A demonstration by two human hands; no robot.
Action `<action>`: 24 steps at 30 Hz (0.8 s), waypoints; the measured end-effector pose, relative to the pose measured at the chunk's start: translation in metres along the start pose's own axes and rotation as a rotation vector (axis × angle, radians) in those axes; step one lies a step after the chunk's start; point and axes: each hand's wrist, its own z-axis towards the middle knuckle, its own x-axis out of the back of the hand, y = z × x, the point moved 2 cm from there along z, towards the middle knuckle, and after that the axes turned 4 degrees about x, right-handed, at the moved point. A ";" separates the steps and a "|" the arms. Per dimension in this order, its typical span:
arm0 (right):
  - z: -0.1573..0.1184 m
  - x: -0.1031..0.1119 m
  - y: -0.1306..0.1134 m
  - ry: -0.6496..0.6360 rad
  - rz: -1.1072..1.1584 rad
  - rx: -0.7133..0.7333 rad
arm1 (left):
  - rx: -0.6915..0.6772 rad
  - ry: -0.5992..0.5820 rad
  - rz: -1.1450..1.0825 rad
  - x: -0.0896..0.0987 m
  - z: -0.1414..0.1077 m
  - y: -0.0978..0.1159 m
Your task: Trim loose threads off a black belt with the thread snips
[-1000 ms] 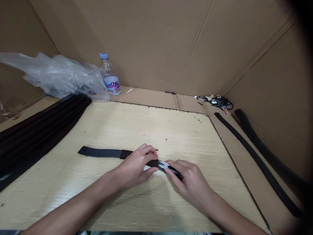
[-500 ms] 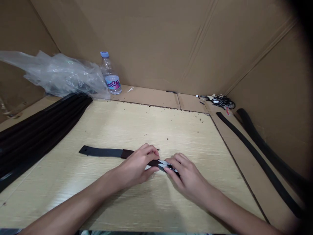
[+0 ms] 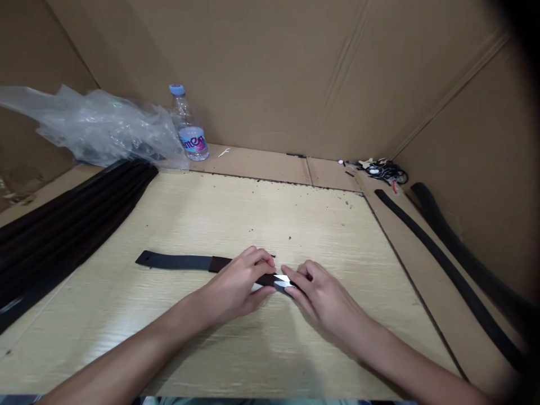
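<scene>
A dark flat strap [image 3: 177, 262] lies across the board, with a hole near its left end and a brown sleeve [image 3: 219, 264] around its middle. My left hand [image 3: 240, 281] is closed over the sleeved part, thumb and fingers pinching it from either side. In my right hand [image 3: 323, 292] are small snips [image 3: 283, 280] with two bright pointed blades. Their tips point left and touch or overlap the strap's right part beside my left fingertips. My right fingers hide the handles, and the strap's right end is mostly covered.
Long dark strips [image 3: 80, 219] are heaped at the left under a clear plastic bag [image 3: 113, 126]. A water bottle [image 3: 193, 138] stands behind the pale board [image 3: 236, 208]. Two black strips [image 3: 442, 267] lie along the right, near a tangle of cords [image 3: 383, 170].
My right hand has shifted slightly and its index finger is raised a little off the snips. The blades show brighter. My left hand and the strap stay in place.
</scene>
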 end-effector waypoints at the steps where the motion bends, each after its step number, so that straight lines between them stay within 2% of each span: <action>1: -0.001 0.001 0.000 -0.002 -0.006 -0.012 | 0.001 0.001 0.001 0.000 0.000 0.000; 5: -0.003 0.003 0.001 -0.007 0.007 -0.034 | 0.024 0.004 0.008 -0.001 0.000 0.000; 14: 0.004 -0.006 0.002 0.013 0.052 0.016 | 0.046 -0.003 -0.023 0.000 0.001 0.001; 24: 0.013 -0.003 -0.011 0.006 0.073 0.025 | 0.072 0.032 -0.099 -0.002 0.001 -0.002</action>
